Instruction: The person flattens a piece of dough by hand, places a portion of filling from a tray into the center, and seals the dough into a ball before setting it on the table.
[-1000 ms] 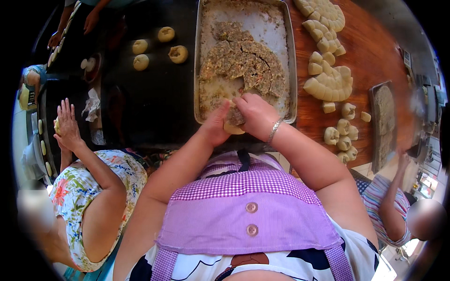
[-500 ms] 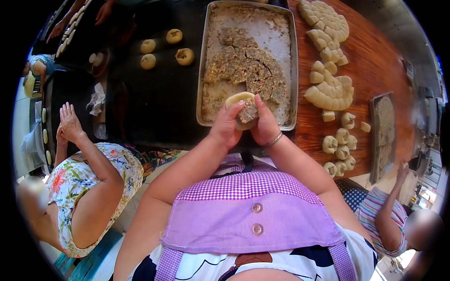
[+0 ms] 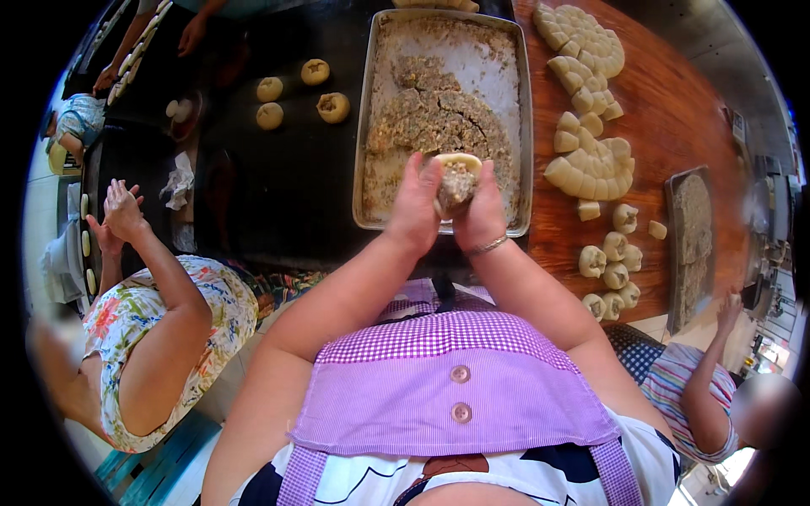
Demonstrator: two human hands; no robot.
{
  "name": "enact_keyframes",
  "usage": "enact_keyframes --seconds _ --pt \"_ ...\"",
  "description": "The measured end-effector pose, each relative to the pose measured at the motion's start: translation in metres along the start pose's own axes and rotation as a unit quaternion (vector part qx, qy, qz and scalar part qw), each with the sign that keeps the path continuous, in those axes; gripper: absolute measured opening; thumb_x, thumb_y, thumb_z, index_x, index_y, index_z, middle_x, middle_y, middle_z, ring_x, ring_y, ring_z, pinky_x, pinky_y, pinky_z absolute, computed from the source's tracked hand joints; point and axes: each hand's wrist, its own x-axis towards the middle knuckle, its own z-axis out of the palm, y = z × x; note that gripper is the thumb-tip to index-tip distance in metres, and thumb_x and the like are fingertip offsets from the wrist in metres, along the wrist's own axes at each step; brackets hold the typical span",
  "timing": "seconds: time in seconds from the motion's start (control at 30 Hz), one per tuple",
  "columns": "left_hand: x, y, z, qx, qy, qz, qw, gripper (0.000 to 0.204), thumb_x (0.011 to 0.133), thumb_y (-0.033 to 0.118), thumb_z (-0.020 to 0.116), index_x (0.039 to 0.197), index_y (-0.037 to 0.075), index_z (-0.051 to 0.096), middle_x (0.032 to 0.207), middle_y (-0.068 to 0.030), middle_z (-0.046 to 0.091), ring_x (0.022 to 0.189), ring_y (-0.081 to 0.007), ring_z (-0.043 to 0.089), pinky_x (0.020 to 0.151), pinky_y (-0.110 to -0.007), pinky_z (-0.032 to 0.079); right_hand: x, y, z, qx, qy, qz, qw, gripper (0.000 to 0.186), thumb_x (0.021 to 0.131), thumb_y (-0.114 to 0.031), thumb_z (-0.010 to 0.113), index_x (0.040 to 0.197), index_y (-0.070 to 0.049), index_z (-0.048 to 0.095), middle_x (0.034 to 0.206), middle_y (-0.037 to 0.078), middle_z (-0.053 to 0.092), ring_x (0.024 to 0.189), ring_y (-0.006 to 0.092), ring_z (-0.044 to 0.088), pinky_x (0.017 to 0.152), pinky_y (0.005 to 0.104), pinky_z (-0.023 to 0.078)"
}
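Between my two hands is a piece of pale dough (image 3: 460,158) cupped around a lump of grey-brown minced filling (image 3: 456,183). My left hand (image 3: 415,200) closes on its left side, and my right hand (image 3: 482,209), with a bracelet at the wrist, closes on its right side. Both are held over the near end of a large metal tray (image 3: 360,152). In that tray lies a spread mass of the same minced filling (image 3: 447,114), cracked and partly scooped away, with bare smeared metal around it.
Several round filled buns (image 3: 332,107) sit on the dark table to the left. Cut dough pieces (image 3: 591,164) and shaped dough balls (image 3: 616,250) lie on the wooden table at right, near a second filling tray (image 3: 692,236). Co-workers stand at both sides; another's hand (image 3: 192,35) shows far left.
My hands have turned the dough and its filling, and the dough's rim now rises further around the lump. The left co-worker's hands have shifted apart slightly.
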Motion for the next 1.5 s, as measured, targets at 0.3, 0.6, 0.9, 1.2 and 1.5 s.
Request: enact_keyframes --seconds 0.3,0.6,0.9,1.2,1.5 --pt "-0.027 0.005 0.014 -0.009 -0.072 0.030 0.997 0.037 0.101 0.031 0.052 0.132 0.011 0.050 0.124 -0.0069 0.058 0.113 -0.0197 0.058 0.098 -0.037 0.048 -0.013 -0.012 0.009 -0.274 -0.126 -0.214 0.929 0.053 0.097 -0.041 0.059 0.128 0.002 0.052 0.130 0.012 0.057 0.114 0.0182 0.055 0.099 0.0310 0.044" --pt "-0.026 -0.005 0.017 0.148 -0.017 0.133 0.980 0.034 0.102 0.015 0.049 0.135 0.006 0.046 0.125 -0.0075 0.056 0.111 -0.0161 0.056 0.096 -0.031 0.048 -0.018 0.005 0.013 -0.239 -0.070 -0.229 0.941 0.028 0.101 -0.023 0.053 0.117 -0.001 0.059 0.115 0.010 0.063 0.103 0.0152 0.059 0.092 0.0295 0.048" --pt "-0.027 0.002 0.021 0.141 -0.081 0.157 0.974 0.039 0.104 0.024 0.048 0.139 0.008 0.042 0.128 -0.0074 0.053 0.115 -0.0165 0.054 0.099 -0.030 0.045 -0.014 0.004 0.030 -0.175 -0.020 -0.238 0.955 0.026 0.101 -0.026 0.054 0.112 -0.003 0.059 0.104 0.006 0.064 0.093 0.0120 0.059 0.084 0.0265 0.051" --pt "-0.032 0.024 0.026 0.037 0.008 0.071 0.997 0.033 0.103 0.025 0.051 0.130 0.007 0.052 0.121 -0.0063 0.060 0.110 -0.0181 0.059 0.096 -0.031 0.049 -0.005 -0.007 0.023 -0.122 -0.128 -0.072 0.982 0.050 0.103 -0.049 0.040 0.116 -0.005 0.058 0.109 0.007 0.064 0.099 0.0156 0.060 0.090 0.0297 0.049" --pt "-0.047 0.009 0.025 0.031 -0.019 0.090 0.995 0.034 0.099 0.018 0.057 0.131 0.007 0.051 0.120 -0.0040 0.060 0.109 -0.0147 0.059 0.094 -0.030 0.050 -0.021 0.000 0.025 -0.185 -0.093 -0.122 0.971 0.032 0.103 -0.028 0.048 0.118 -0.001 0.059 0.108 0.006 0.063 0.096 0.0116 0.058 0.087 0.0265 0.049"
